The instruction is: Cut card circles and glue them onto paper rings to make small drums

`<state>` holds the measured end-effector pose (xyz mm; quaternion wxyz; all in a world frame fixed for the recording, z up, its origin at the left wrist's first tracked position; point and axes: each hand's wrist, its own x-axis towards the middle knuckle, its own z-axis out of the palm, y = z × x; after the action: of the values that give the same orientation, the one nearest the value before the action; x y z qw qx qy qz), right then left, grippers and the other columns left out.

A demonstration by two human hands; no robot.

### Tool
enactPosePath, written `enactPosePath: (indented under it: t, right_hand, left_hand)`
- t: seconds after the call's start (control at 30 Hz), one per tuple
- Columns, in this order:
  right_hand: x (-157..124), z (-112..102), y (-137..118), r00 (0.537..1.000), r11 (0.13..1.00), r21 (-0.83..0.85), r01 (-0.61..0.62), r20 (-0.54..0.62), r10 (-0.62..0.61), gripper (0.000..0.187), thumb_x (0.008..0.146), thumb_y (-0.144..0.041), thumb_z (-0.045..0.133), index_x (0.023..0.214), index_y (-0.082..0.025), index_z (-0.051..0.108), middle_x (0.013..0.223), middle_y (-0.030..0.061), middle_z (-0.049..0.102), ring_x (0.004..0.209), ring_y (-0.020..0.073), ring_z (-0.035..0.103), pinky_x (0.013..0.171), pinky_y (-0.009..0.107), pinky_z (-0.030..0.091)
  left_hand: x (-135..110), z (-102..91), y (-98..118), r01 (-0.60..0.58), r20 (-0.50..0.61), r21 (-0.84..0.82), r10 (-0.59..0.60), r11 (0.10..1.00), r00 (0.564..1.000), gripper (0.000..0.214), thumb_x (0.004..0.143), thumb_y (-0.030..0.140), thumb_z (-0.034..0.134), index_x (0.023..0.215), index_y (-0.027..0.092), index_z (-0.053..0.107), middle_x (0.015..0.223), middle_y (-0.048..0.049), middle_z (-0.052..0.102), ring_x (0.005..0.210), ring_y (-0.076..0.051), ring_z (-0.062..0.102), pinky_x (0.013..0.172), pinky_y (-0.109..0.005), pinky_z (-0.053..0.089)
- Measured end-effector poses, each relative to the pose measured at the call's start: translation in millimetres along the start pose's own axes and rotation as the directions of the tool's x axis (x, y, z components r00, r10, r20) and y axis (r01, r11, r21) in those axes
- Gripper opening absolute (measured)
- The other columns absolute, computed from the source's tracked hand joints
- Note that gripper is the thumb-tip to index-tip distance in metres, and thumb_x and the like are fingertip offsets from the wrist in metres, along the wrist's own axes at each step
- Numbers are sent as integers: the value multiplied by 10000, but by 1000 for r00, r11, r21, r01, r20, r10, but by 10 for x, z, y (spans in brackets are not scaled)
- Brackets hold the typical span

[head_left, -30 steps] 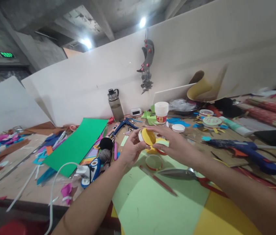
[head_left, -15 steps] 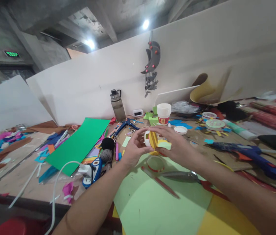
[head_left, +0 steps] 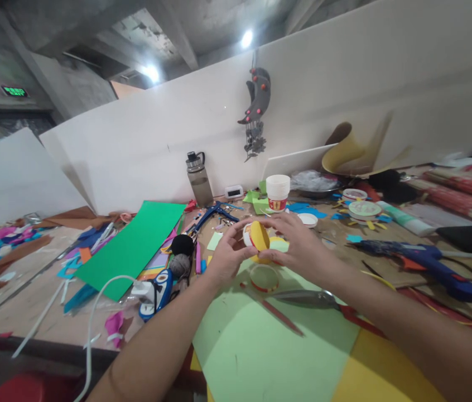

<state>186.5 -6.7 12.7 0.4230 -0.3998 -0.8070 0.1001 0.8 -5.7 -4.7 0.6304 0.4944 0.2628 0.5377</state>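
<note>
Between my two hands is a small white paper-cup piece [head_left: 248, 237] with a round yellow paper disc [head_left: 260, 234] against its face. My left hand [head_left: 224, 259] grips the white piece from the left, thumb near its lower edge. My right hand [head_left: 303, 241] has its fingers closed at the yellow disc's right edge. More yellow paper shows behind the right fingers. Just below the hands, a thin ring with a red and yellow edge [head_left: 264, 290] lies on light green paper [head_left: 273, 352]. Beside it are a reddish pencil [head_left: 280, 316] and scissors [head_left: 305, 298] with red handles.
Blue glue gun [head_left: 424, 259] lies at right. Stacked paper cups [head_left: 278, 192] and a white lid [head_left: 308, 220] stand beyond my hands. A water bottle [head_left: 200, 181] is by the white wall. Green sheet [head_left: 133, 245], power strip [head_left: 158, 293] and white cable [head_left: 91, 335] are at left.
The yellow disc, seen nearly edge-on and folded before, now shows more of its face and sits flatter against the white piece. Both hands stay in place; the view shifts slightly.
</note>
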Motion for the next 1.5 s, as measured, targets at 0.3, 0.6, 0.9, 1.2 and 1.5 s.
enactPosePath:
  t: [0.3, 0.6, 0.9, 1.2, 1.5]
  right_hand:
    - [-11, 14, 2, 997, 997, -29, 73, 13, -73, 599, 787, -253, 706, 1354, -298, 521, 1223, 114, 579, 1181, 310, 524, 979, 535, 466]
    - [-10, 14, 11, 994, 994, -10, 110, 27, -110, 647, 773, -165, 672, 1374, -339, 507, 1231, 99, 577, 1178, 310, 534, 993, 548, 462]
    - [0, -21, 14, 998, 996, 84, -2, 62, -3, 557, 811, -371, 692, 1343, -280, 554, 1210, 116, 573, 1177, 303, 528, 1000, 514, 460]
    - [26, -69, 12, 997, 977, 205, -60, 58, 49, 398, 968, -421, 417, 1244, -233, 632, 1239, 111, 622, 1200, 257, 552, 1043, 476, 434]
    - [1, -37, -11, 996, 977, 204, -64, 75, 49, 367, 960, -375, 456, 1232, -219, 645, 1287, 107, 617, 1247, 237, 525, 1074, 439, 407]
  left_hand:
    - [12, -5, 3, -17, 9, 20, 17, 1000, 1000, 629, 599, 239, 862, 1187, 232, 640, 1301, -95, 617, 1204, -266, 570, 993, -364, 450]
    - [35, -39, -24, -28, 17, 20, 28, 999, 999, 656, 554, 218, 885, 1169, 225, 657, 1286, -98, 624, 1189, -271, 579, 988, -377, 462]
    - [9, -33, -24, 175, 21, -142, -173, 974, 985, 548, 668, 410, 820, 1132, 163, 663, 1137, -107, 708, 974, -232, 689, 813, -305, 562]
    - [31, -35, 4, 316, 28, -344, -327, 884, 945, 498, 910, 499, 511, 1122, 72, 654, 1097, -178, 720, 922, -239, 726, 790, -282, 589]
    - [32, -40, -8, 319, 67, -378, -319, 869, 946, 455, 941, 465, 462, 1112, 91, 656, 1019, -158, 742, 918, -244, 727, 733, -283, 599]
